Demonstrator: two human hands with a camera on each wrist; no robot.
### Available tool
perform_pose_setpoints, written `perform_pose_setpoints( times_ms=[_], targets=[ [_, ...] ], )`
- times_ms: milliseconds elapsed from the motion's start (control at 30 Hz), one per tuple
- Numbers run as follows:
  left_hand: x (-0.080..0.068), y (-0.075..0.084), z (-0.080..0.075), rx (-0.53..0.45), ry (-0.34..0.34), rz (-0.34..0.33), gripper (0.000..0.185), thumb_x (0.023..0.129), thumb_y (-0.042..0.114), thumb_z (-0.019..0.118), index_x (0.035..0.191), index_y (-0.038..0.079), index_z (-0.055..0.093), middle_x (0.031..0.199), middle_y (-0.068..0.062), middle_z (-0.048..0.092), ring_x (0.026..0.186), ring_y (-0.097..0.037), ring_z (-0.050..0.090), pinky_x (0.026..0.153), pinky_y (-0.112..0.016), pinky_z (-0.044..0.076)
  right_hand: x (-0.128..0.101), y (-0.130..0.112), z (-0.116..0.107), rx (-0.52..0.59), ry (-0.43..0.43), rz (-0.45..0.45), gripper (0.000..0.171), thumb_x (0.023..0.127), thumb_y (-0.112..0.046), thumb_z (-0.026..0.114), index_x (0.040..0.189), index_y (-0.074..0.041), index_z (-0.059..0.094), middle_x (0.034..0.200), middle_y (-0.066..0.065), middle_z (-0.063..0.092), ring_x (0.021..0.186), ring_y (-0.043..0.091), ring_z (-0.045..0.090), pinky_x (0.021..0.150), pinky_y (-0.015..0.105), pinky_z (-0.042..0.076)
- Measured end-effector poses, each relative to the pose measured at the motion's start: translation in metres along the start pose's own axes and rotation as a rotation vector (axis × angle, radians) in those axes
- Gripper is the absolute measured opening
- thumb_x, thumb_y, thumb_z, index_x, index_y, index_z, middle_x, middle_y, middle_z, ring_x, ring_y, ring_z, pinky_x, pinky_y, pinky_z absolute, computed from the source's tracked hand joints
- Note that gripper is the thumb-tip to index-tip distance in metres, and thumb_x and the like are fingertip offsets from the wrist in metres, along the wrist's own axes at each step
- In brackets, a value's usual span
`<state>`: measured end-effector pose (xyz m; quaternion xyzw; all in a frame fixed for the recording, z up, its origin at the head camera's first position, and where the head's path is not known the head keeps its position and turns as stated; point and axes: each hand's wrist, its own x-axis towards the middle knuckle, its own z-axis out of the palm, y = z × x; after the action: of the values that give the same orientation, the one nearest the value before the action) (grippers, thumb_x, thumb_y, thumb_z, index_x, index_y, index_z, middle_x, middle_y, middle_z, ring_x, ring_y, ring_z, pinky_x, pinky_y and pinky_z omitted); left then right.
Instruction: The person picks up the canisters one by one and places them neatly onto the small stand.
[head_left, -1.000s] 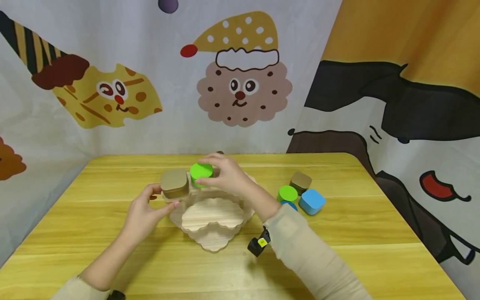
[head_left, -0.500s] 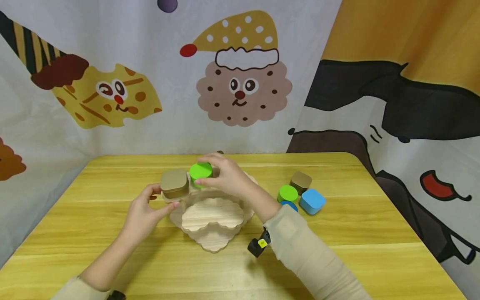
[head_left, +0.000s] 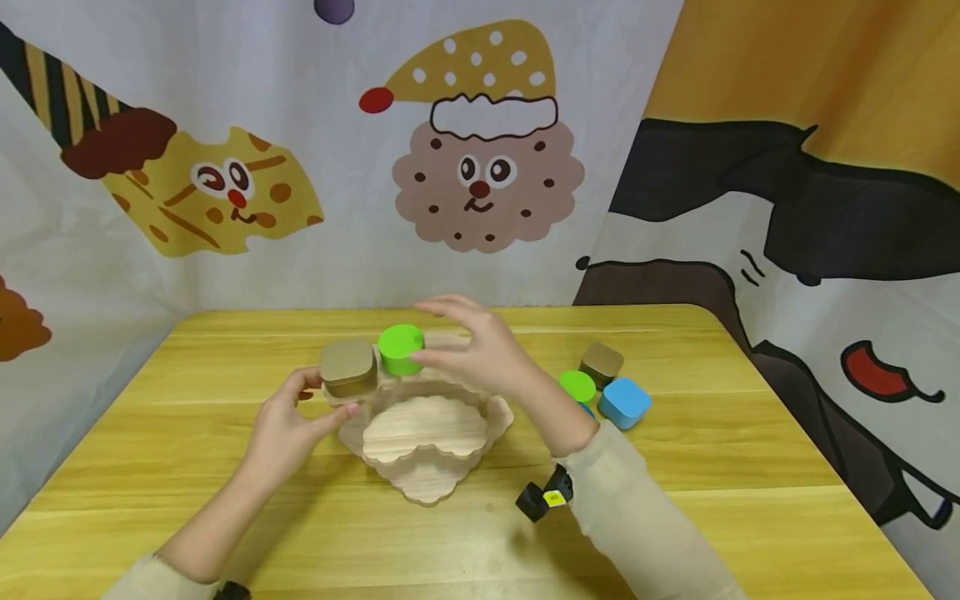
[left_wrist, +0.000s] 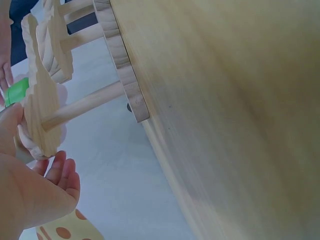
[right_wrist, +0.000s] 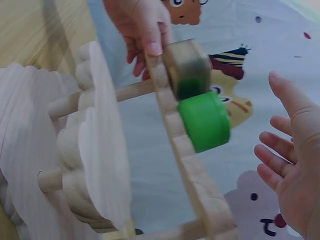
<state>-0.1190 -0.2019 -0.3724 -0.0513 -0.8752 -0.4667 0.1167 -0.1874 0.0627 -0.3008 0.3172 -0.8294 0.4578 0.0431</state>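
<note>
Two tins on top tier of wooden stand (head_left: 427, 433): gold tin (head_left: 348, 367), green tin (head_left: 401, 348). Right hand (head_left: 480, 350) spread, empty, just beside green tin. Left hand (head_left: 288, 425) pinching scalloped rim below gold tin. Placing step judged complete; next likely a smooth tin from the desk (head_left: 712, 450).

The right hand (head_left: 480, 350) hides the far right of the wooden stand's (head_left: 423, 442) top tier; a blue tin (head_left: 587, 409) peeks out behind the right wrist; the left wrist view crops the green tin (left_wrist: 16, 91) at its edge.
</note>
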Motion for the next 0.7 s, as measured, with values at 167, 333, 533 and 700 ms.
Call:
perform_pose_setpoints(
  times_ms=[167, 333, 533, 700],
  targets=[
    [0.000, 0.000, 0.000, -0.006, -0.001, 0.001, 0.060, 0.080, 0.029, 0.080, 0.121, -0.004, 0.052, 0.122, -0.018, 0.056, 0.111, -0.037, 0.046, 0.089, -0.053, 0.037, -0.014, -0.001, -0.013, 0.016, 0.048, -0.078, 0.058, 0.080, -0.029, 0.079, 0.132, -0.018, 0.058, 0.135, -0.005, 0.051, 0.124, 0.014, 0.046, 0.099, 0.039, 0.041],
    [0.001, 0.002, -0.001, -0.005, -0.003, 0.002, 0.059, 0.080, 0.028, 0.080, 0.122, -0.004, 0.052, 0.122, -0.019, 0.056, 0.110, -0.037, 0.046, 0.089, -0.053, 0.036, -0.028, -0.003, -0.027, -0.003, 0.093, -0.155, 0.057, 0.079, -0.021, 0.081, 0.131, -0.013, 0.059, 0.134, 0.003, 0.053, 0.124, 0.017, 0.047, 0.100, 0.039, 0.040],
    [0.000, 0.002, 0.000, -0.006, -0.003, 0.002, 0.060, 0.080, 0.028, 0.080, 0.122, -0.004, 0.052, 0.121, -0.019, 0.056, 0.110, -0.036, 0.046, 0.089, -0.053, 0.036, -0.049, 0.001, -0.043, -0.070, 0.106, -0.137, 0.058, 0.079, -0.018, 0.081, 0.132, -0.015, 0.058, 0.134, 0.000, 0.053, 0.126, 0.018, 0.045, 0.103, 0.044, 0.036],
    [0.000, 0.002, 0.000, -0.007, 0.000, 0.003, 0.059, 0.080, 0.027, 0.080, 0.121, -0.005, 0.052, 0.121, -0.020, 0.057, 0.110, -0.037, 0.046, 0.089, -0.053, 0.037, -0.070, 0.012, -0.053, -0.134, 0.109, -0.075, 0.058, 0.077, -0.018, 0.082, 0.131, -0.016, 0.059, 0.133, -0.002, 0.053, 0.125, 0.020, 0.046, 0.101, 0.049, 0.038]
  ],
)
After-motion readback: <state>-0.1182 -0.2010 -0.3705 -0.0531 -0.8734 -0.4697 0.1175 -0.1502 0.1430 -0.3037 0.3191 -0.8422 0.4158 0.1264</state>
